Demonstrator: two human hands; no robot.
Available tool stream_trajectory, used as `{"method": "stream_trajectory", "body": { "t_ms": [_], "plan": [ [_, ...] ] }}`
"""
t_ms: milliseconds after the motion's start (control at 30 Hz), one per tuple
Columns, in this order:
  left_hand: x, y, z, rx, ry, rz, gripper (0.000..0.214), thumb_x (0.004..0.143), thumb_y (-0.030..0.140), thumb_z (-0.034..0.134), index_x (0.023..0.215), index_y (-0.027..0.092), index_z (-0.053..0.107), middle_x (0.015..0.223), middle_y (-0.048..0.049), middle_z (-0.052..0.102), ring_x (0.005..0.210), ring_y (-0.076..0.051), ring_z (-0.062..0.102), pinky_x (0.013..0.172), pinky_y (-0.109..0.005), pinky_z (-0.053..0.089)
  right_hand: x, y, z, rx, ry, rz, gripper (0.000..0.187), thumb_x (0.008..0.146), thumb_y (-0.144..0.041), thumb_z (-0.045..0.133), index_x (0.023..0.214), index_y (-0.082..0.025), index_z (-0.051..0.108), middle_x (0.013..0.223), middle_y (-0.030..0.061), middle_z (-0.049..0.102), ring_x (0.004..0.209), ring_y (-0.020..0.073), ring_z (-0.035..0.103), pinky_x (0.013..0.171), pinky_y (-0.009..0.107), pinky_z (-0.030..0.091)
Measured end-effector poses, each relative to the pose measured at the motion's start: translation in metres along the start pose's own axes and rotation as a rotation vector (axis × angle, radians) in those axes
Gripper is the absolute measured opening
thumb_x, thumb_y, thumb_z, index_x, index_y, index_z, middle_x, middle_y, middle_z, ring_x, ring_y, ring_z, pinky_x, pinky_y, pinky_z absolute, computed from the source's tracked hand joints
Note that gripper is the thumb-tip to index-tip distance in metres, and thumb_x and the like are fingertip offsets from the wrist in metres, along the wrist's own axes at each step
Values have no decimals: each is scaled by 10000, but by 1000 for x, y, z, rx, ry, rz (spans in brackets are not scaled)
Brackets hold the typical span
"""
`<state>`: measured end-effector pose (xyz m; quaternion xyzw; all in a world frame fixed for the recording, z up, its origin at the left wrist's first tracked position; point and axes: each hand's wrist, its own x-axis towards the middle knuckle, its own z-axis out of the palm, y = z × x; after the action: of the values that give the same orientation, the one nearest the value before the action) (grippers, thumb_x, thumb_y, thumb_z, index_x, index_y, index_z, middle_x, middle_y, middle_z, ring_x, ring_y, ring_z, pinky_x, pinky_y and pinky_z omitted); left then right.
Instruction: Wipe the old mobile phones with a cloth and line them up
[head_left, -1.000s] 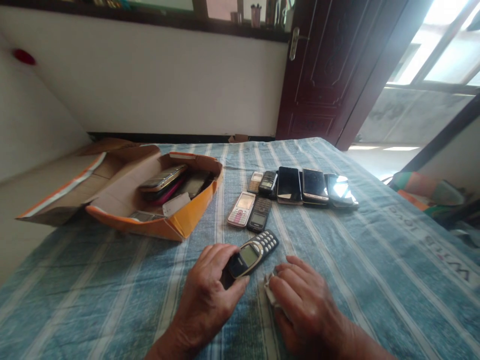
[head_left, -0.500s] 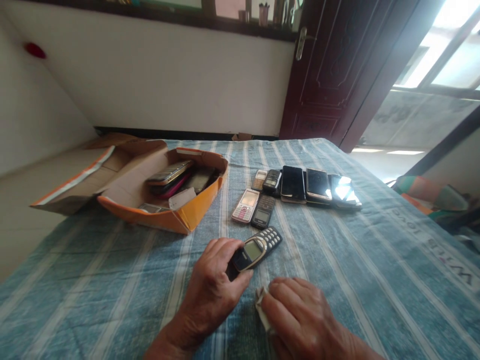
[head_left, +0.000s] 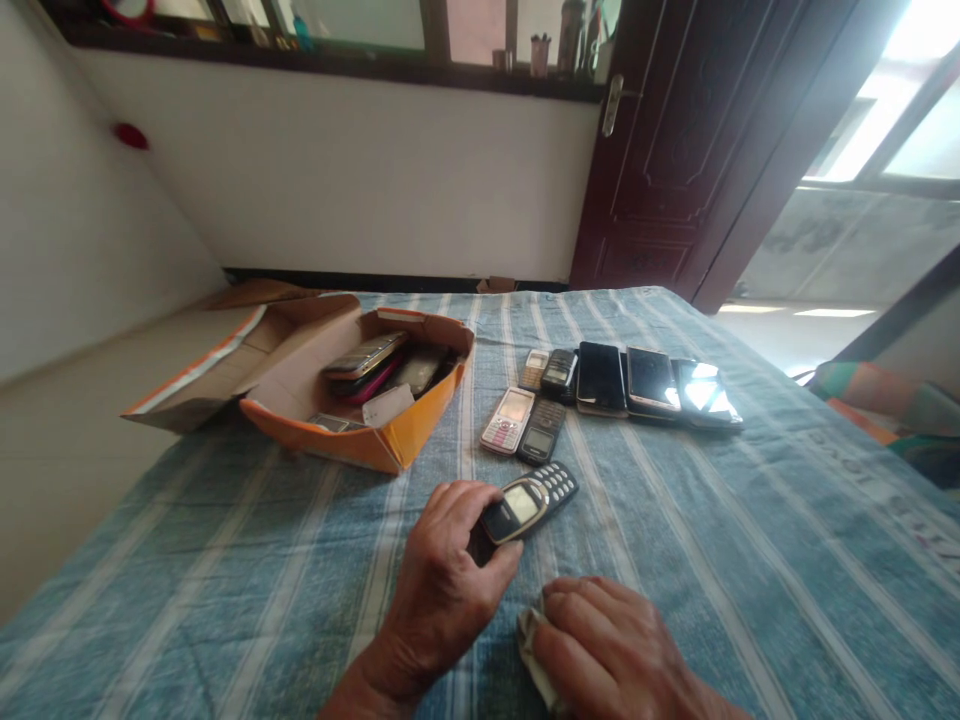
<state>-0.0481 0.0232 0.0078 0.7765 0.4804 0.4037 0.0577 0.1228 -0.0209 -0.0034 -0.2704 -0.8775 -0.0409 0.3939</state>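
Observation:
My left hand [head_left: 444,580] grips the near end of a dark keypad phone [head_left: 534,498] that lies on the blue striped cloth [head_left: 735,540]. Its keypad end points away towards the other phones. My right hand [head_left: 611,650] is closed over a small pale cloth [head_left: 527,640], resting on the surface just right of the left hand. Beyond lie a pink phone [head_left: 508,419] and a black keypad phone [head_left: 541,432]. Behind those is a row of several more phones [head_left: 637,380].
An open orange cardboard box [head_left: 375,440] holding several more phones stands at the left, its lid [head_left: 202,370] folded out. A dark wooden door [head_left: 675,150] stands behind. Colourful fabric [head_left: 892,410] lies off the right edge.
My right hand has drawn back towards me with the cloth, away from the phone. The left hand keeps its grip on the phone. The camera view has shifted slightly.

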Motion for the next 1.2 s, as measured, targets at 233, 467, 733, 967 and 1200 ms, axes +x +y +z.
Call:
{"method": "stream_trajectory", "body": {
  "t_ms": [233,467,733,967,1200],
  "plan": [
    [0,0,-1,-11,27,-11,232,665,84,620,888,144,594,843,-51,639,789,-198,597,721,-333,520,-8,16,-5,69,6,195,204,767,-66,447,880,-141,599,703,80,625,799,211,651,771,339,548],
    [0,1,0,-31,8,-61,210,663,81,619,860,152,596,834,-45,633,786,-194,587,717,-331,518,-6,21,-11,46,-13,189,225,750,-34,457,887,-130,607,700,81,632,867,221,658,805,332,549],
    [-1,-1,-2,-6,28,-11,227,682,99,610,901,159,595,850,-47,640,787,-190,612,717,-314,530,-11,18,0,80,-15,46,280,940,-165,350,851,-110,609,646,84,626,690,191,647,643,294,543],
    [-1,-4,-2,26,31,12,244,703,117,601,941,170,586,877,-47,646,798,-190,632,717,-307,542,-9,16,1,23,5,65,298,943,-98,358,805,-121,621,638,71,639,674,169,650,620,250,525],
    [-1,-6,-1,31,26,31,240,707,119,602,940,169,574,874,-46,644,798,-188,626,720,-313,538,-11,18,4,78,32,88,222,870,-109,392,850,-129,612,676,81,645,740,193,664,711,291,554]
  ]
}}
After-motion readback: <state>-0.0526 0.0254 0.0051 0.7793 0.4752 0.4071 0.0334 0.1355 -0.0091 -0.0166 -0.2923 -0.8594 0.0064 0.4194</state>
